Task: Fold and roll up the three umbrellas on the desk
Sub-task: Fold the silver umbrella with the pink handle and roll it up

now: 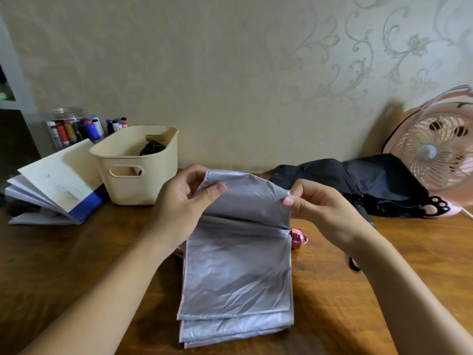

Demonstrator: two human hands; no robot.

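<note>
A silver-grey umbrella with pink edging lies flattened in layered panels on the wooden desk. My left hand pinches the top left corner of its upper panel. My right hand pinches the top right corner, lifting that flap. The umbrella's shiny pink handle pokes out at the right. A black umbrella lies crumpled at the back right. In the cream basket at the back left sits a dark folded item, possibly another umbrella.
An open book stack lies at the far left, with a jar of markers behind it. A pink desk fan stands at the right, by the black umbrella. A black strap lies under my right wrist.
</note>
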